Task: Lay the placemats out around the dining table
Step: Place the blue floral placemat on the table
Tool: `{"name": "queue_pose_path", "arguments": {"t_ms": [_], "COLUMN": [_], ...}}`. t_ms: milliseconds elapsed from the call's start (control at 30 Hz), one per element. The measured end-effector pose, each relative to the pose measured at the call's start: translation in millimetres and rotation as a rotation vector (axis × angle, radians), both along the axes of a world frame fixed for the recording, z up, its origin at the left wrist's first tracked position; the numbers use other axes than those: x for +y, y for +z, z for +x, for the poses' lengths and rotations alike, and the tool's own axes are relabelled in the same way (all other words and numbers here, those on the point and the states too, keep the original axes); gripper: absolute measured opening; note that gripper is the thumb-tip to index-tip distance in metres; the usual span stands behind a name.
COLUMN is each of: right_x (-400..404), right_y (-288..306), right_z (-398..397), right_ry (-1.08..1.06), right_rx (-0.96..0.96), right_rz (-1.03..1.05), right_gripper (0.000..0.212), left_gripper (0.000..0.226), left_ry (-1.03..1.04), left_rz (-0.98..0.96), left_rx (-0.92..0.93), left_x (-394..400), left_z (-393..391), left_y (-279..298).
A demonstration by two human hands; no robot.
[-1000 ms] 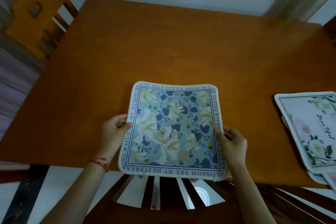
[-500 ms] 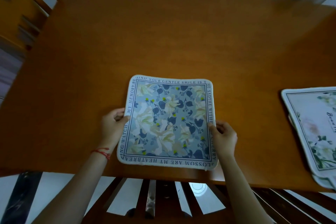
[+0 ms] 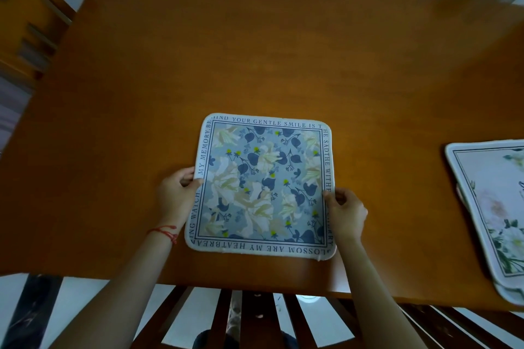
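Hands frame a blue floral placemat (image 3: 262, 185) from either side, both forearms reaching in over the near edge of the counter (image 3: 255, 51). The left hand (image 3: 177, 195) is curled around the mat's left border about halfway along, thumb lying on top of the printed lettering and fingers tucked beneath the edge; a red string bracelet (image 3: 163, 232) circles that wrist. The right hand (image 3: 344, 212) pinches the right border a little nearer the person, thumb on top, fingers folded under. Both hands are closed on the mat, not spread flat.

The placemat rests on the counter near the middle of the near edge, its near border just inside that edge and roughly parallel to it. A stack of pale floral placemats (image 3: 494, 212) lies well apart, at the right edge of the counter, partly cut off by the picture. A slatted chair back (image 3: 249, 317) shows below the near edge, and a wooden chair (image 3: 31, 17) stands at the far left corner.

Compared with a second ago, the mat's near border no longer overhangs the near edge: the whole mat now sits on the wood, farther onto the counter. The grips on both borders look unchanged.
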State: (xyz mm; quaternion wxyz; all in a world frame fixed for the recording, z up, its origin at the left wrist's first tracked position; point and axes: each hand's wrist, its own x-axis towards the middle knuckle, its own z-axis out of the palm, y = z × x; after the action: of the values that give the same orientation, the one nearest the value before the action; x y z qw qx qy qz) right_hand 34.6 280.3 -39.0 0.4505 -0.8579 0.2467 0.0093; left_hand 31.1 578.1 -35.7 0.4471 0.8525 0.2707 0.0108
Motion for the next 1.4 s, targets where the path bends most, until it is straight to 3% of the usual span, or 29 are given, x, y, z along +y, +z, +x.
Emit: {"name": "queue_pose_path", "arguments": {"t_ms": [1167,1400], "right_x": [-5.9,-12.4], "right_y": [9.9,22.0], "right_z": [8.5,-5.4], "right_ry": [0.065,0.197], "right_rx": [0.000,0.054], "right_rz": [-0.004,-0.212], "right_gripper": [0.020,0.028], "left_gripper": [0.027,0.028], "left_ry": [0.043,-0.129], "left_rz": [-0.097,0.143], "left_rx": [0.040,0.074], "left_x": [-0.6,-6.5], "left_z": [8.3,-10.0], "left_y": [-1.1,10.1]}}
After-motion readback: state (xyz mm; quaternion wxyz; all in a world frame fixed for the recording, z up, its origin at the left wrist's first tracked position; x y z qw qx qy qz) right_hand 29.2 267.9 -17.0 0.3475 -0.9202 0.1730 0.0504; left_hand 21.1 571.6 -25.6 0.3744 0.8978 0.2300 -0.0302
